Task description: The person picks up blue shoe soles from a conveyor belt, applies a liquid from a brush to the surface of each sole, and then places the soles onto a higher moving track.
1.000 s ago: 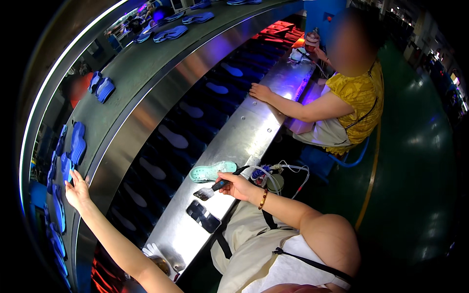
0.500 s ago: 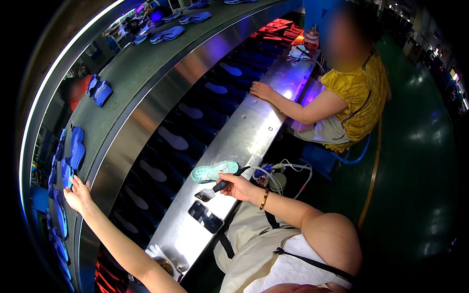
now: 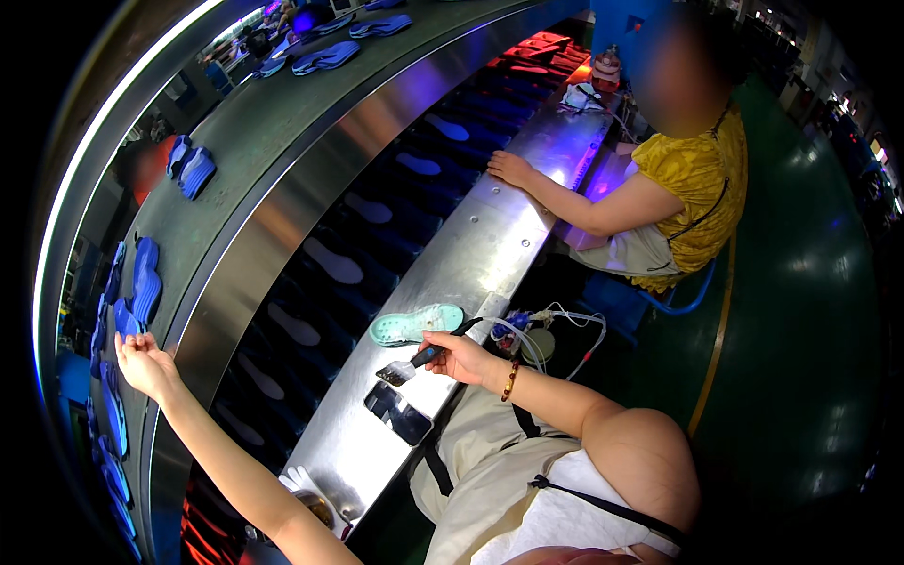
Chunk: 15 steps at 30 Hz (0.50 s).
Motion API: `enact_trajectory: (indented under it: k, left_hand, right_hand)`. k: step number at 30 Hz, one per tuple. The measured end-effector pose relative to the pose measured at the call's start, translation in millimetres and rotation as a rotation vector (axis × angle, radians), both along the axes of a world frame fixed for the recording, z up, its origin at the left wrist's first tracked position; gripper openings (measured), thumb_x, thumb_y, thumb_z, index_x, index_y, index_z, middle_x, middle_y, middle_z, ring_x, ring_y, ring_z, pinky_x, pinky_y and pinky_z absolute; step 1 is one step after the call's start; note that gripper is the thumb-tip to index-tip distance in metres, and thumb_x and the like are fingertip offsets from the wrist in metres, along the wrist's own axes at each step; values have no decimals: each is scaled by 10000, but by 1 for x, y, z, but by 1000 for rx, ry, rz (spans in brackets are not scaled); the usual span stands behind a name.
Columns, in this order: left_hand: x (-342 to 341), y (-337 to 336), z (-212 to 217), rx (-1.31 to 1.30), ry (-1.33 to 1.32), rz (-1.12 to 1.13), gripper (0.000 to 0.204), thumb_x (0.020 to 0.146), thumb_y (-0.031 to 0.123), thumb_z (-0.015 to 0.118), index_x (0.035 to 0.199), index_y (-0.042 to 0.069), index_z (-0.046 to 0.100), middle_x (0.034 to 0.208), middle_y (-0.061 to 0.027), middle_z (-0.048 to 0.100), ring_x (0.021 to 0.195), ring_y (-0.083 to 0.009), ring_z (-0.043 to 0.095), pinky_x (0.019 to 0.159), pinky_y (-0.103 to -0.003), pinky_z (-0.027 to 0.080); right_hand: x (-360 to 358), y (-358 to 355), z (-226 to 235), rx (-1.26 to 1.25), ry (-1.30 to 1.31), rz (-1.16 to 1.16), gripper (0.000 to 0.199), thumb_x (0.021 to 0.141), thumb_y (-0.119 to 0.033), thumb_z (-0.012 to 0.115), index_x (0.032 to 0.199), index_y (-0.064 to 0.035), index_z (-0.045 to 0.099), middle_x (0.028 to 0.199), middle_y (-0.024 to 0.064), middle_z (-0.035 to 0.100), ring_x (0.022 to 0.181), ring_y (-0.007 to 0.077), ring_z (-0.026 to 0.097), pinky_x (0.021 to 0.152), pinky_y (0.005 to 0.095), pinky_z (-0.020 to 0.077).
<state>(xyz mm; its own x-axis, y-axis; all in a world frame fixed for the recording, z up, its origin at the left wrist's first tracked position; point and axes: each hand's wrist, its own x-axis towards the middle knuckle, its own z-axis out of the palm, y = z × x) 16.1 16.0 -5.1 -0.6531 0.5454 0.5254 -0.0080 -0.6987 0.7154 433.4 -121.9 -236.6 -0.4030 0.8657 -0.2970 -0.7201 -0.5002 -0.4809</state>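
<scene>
Stretched out to the far left, my left hand (image 3: 148,367) has its fingers slightly bent and apart at the near end of a blue shoe sole (image 3: 131,320) on the curved conveyor belt; whether the fingertips touch it I cannot tell. My right hand (image 3: 458,358) is closed around the black handle of a flat brush (image 3: 396,372), whose bristles point left above the metal bench (image 3: 452,254). A pale tube runs from the brush's handle end. Just beyond this hand lies a mint-green shoe sole (image 3: 414,325) with small holes. A black phone (image 3: 398,412) lies nearer to me.
More blue soles (image 3: 325,58) ride on the green belt (image 3: 250,141). Between belt and bench, a dark moving-style rack carries pale sole shapes (image 3: 332,262). A co-worker in yellow (image 3: 697,179) sits farther along, one hand on the bench. White glove (image 3: 299,478) and tubing (image 3: 565,325) lie close by.
My left hand has shifted slightly left and up, its fingers more bent. Blue soles on the near left belt sit a little farther up. The right hand with the brush has barely moved.
</scene>
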Motion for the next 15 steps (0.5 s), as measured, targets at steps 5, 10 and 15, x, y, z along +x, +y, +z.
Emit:
enact_trajectory:
  k: [5, 10, 15]
  left_hand:
    - [39, 0, 6, -178, 183, -62, 279, 909, 125, 395, 1140, -25, 438, 616, 21, 396, 470, -25, 316, 418, -168, 275]
    - [43, 10, 8, -415, 531, 65, 279, 858, 216, 507, 1067, 32, 519, 586, 47, 402, 439, -8, 323, 369, -165, 263]
    - [63, 26, 8, -738, 756, 300, 589, 771, 259, 613, 1251, 56, 339, 797, -71, 553, 448, -119, 475, 382, -239, 360]
  right_hand:
    - [1, 0, 1, -11, -3, -15, 222, 844, -266, 537, 789, -56, 586, 738, 55, 605, 593, 115, 579, 540, 214, 461]
    - [-2, 0, -3, -9, -5, 2, 217, 845, -264, 534, 790, -60, 585, 738, 52, 604, 597, 116, 579, 541, 218, 458]
    - [1, 0, -2, -7, -13, 7, 214, 825, -281, 571, 790, -70, 585, 746, 46, 590, 609, 121, 570, 555, 214, 445]
